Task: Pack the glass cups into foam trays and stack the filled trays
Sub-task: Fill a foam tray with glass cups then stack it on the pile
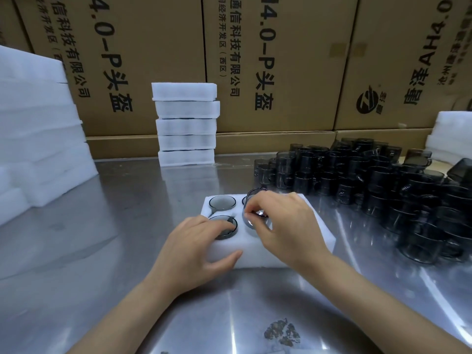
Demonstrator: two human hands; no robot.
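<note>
Cup (pixel 251 221): smooth, brittle glass; take it by the rim.
Right hand (pixel 283 223): pinching it, seemingly seating it.
Left hand (pixel 196 241): flat on foam tray (pixel 258 256).

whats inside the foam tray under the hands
The foam tray holds smoky glass cups: one far left, one under the left hand, and one the right hand grips. A far-right rim shows; anything beneath the right hand is covered.

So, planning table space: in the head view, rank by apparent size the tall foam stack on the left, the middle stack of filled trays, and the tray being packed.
1. Left foam stack, nearest.
2. Middle stack of filled trays.
3. Tray being packed, partly hidden by hands.
</note>
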